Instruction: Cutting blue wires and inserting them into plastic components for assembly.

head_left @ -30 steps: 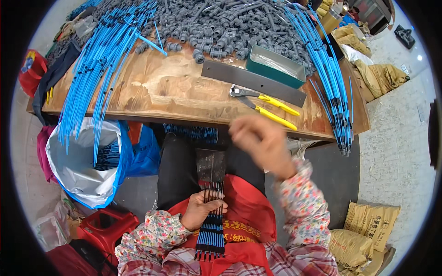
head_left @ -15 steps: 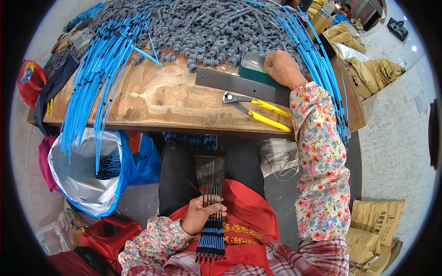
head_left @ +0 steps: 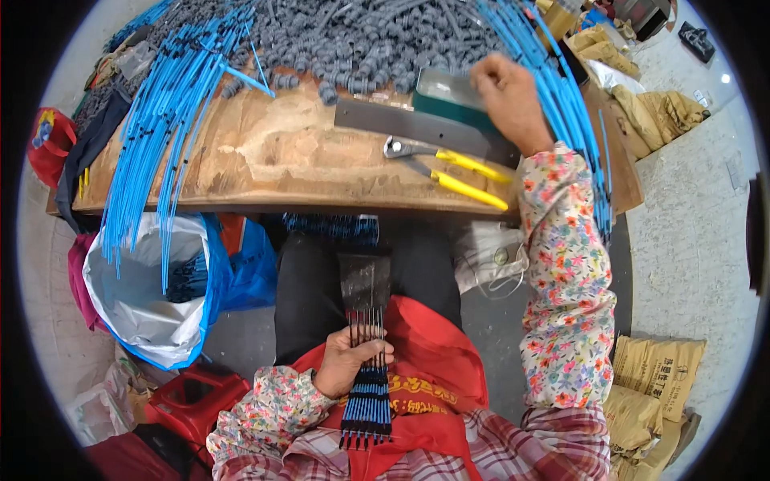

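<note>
My left hand (head_left: 346,362) rests in my lap and grips a dark comb-like rack (head_left: 365,337) threaded with a row of thin blue and black rods. My right hand (head_left: 507,98) is stretched out over the wooden table (head_left: 265,160), fingers curled down by a green box (head_left: 449,92) and the blue tubes (head_left: 561,104) at the right; I cannot tell whether it holds anything. Yellow-handled pliers (head_left: 449,168) lie just below that hand, beside a flat dark metal bar (head_left: 417,124).
A heap of grey fittings (head_left: 361,40) covers the far table. Long blue tubes (head_left: 160,120) hang off the left edge over a white and blue bag (head_left: 156,297). A red stool (head_left: 188,397) stands lower left, tan sacks (head_left: 650,377) at the right.
My right hand rose from above my lap to the table's far right, reaching the green box and then the blue tubes. The left hand stayed on the rack.
</note>
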{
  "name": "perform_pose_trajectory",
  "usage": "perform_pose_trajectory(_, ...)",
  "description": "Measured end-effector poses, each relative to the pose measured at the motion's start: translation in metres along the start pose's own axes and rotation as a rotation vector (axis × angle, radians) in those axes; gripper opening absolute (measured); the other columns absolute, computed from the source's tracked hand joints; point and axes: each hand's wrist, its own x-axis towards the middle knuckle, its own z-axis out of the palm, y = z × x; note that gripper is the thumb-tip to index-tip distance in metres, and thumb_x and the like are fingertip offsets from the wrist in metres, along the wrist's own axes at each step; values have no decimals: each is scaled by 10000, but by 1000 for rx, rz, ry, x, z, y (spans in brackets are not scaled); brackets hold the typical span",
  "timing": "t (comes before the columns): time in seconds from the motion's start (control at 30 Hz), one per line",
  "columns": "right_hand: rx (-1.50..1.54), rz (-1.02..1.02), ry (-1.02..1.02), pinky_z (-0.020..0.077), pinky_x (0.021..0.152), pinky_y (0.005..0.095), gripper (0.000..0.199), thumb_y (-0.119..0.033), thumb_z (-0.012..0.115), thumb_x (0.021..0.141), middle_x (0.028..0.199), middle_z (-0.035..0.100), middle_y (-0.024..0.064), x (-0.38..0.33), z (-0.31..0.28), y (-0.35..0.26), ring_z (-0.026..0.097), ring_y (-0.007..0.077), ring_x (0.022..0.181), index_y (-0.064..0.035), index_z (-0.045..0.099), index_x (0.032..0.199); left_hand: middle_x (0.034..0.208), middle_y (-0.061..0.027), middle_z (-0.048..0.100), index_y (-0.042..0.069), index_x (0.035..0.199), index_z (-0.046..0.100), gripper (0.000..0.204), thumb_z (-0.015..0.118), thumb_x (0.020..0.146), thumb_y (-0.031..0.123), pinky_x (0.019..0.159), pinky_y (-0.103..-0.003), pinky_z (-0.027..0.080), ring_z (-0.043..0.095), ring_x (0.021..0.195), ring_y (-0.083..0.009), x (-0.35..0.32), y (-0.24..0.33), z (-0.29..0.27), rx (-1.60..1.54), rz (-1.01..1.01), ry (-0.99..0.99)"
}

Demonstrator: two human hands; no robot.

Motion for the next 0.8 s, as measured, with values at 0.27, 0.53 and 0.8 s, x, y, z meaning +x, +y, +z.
perform_pose_trajectory(0.27,673,423,-406,369,564,162,152,-41,507,892,807,589,-16,-100,-6,-127,477,29,626,20,628,960,838,-138,666,-36,999,562,137,549,867,0,641,-283,544,671,724,-199,5,-1,0,-6,30,35)
perform_pose_trajectory(0.53,604,313,-497,395,540,253,144,30,579,825,755,525,67,-219,11,-140,515,160,630,-3,657,942,845,-133,670,-27,1008,569,143,558,868,4,658,-275,552,670,729,-188,4,-1,2,1,-1,46)
perform_pose_trajectory(0.8,452,361,-562,454,548,353,240,38,589,754,757,534,117,-231,17,-149,580,270,634,-54,679,956,849,-126,672,-19,1009,574,140,567,874,20,666,-276,554,670,734,-181,1,-1,2,7,18,36)
